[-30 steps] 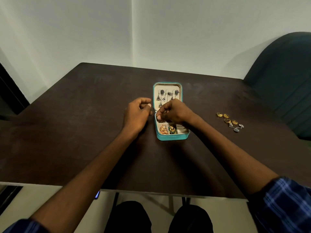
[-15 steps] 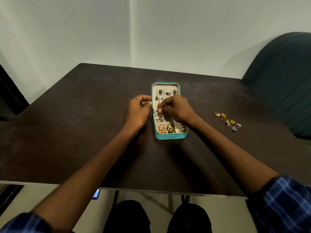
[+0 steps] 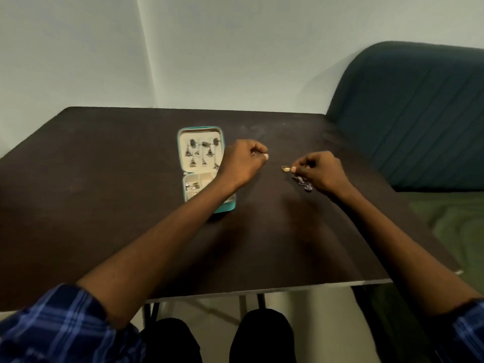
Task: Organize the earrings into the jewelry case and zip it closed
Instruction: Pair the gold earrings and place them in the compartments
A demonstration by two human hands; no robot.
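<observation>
The teal jewelry case (image 3: 224, 207) lies open on the dark table (image 3: 104, 205). Several dangling earrings (image 3: 203, 150) hang on its cream lid, and a few small pieces (image 3: 192, 186) sit in the tray compartments. My left forearm hides the tray's right side. My left hand (image 3: 243, 163) hovers just right of the lid, fingers curled into a loose fist with nothing visible in it. My right hand (image 3: 320, 170) is down on the loose earrings, its fingertips pinched together there. A gold earring (image 3: 285, 168) shows at its fingertips and silver earrings (image 3: 302, 182) under its palm.
A dark green padded chair (image 3: 413, 113) stands against the table's right side. White walls close off the back. The table's near edge (image 3: 262, 289) runs above my knees.
Both hands left the case and moved right. My right hand went from the tray to the loose earrings, and my left hand let go of the case's left edge. The view swung right.
</observation>
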